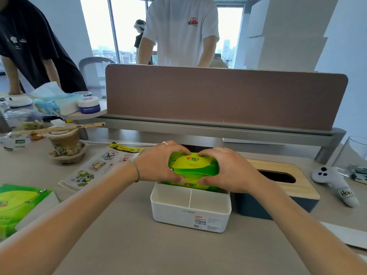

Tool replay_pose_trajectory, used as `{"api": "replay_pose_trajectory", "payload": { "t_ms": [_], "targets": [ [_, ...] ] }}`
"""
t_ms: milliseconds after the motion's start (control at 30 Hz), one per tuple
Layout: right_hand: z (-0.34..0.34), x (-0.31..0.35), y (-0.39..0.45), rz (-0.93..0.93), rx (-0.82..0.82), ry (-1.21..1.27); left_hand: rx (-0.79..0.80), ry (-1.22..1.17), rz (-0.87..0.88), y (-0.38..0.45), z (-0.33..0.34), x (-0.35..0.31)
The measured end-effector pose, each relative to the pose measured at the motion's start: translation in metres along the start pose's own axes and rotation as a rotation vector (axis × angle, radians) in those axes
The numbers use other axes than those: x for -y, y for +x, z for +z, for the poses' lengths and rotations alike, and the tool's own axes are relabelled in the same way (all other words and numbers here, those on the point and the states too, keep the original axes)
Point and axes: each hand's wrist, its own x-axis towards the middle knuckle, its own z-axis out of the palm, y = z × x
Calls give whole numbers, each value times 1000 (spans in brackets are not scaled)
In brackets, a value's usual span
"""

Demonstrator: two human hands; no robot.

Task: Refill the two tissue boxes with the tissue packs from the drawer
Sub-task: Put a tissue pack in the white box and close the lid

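Together, our left hand [158, 162] and right hand [228, 169] squeeze a green and yellow plastic-wrapped tissue pack [193, 165] from either side, fingers curled over its far edge and thumbs pressed against its near edge, so the wrapper bulges between them. We hold the pack in the rear part of the open white plastic tissue box [190, 209], its lower portion already below the rim. The front of that white box is split by a thin partition into two compartments, and a small printed label sits on its front wall. A thin bracelet circles our left wrist and a ring shows on one left finger.

Just right of the white box, touching or nearly so, stands the dark grey tissue box with a pale wooden slotted lid [282, 181]; the lid is on and the oval slot looks dark. Further right of the white box lies a white game controller [333, 181] with dark buttons, and beyond it a clear glass [355, 149] at the frame edge.

Left of the white box a printed cartoon sticker sheet [99, 167] lies flat on the beige desk [123, 245], and behind the sheet is a brown paper cup [66, 144] with wooden sticks across its top. Well to the left of the white box, at the near corner, rests a second green tissue pack [19, 207]. Behind the white box rises a brown desk divider panel [224, 96], with two people standing past it.
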Motion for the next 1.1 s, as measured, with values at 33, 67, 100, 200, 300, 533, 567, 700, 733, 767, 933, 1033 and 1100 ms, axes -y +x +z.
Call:
{"api": "replay_pose_trajectory", "payload": {
  "t_ms": [33,67,100,200,300,533,567,700,733,767,933,1033,1100],
  "targets": [
    [3,-1,0,-1,2,8,-5,22,-9,-1,3,1],
    [5,-2,0,-2,1,18,-14,32,-16,-3,6,2],
    [6,-2,-1,-6,-3,25,-22,31,-20,-4,7,3],
    [10,-2,-2,-16,-4,22,-37,32,-17,-7,8,3],
    [11,0,-4,-24,-17,18,-39,33,-22,-8,6,-1],
    [-9,4,-19,-7,-87,28,-108,-8,-31,-14,2,-33],
    [-12,4,-23,-2,-104,29,-133,-9,-26,-15,2,-42],
    [-29,3,-51,37,-162,-4,-193,8,47,-14,10,-88],
    [-34,2,-61,51,-174,-18,-203,3,69,-14,14,-99],
    [-40,0,-72,71,-185,-26,-207,-7,85,-12,18,-110],
    [-67,-25,-135,204,-218,-3,-215,-68,157,1,48,-171],
    [-78,-42,-177,265,-242,-37,-190,-104,220,11,69,-209],
    [-85,-56,-206,347,-240,-56,-144,-116,250,18,84,-236]
  ]
}}
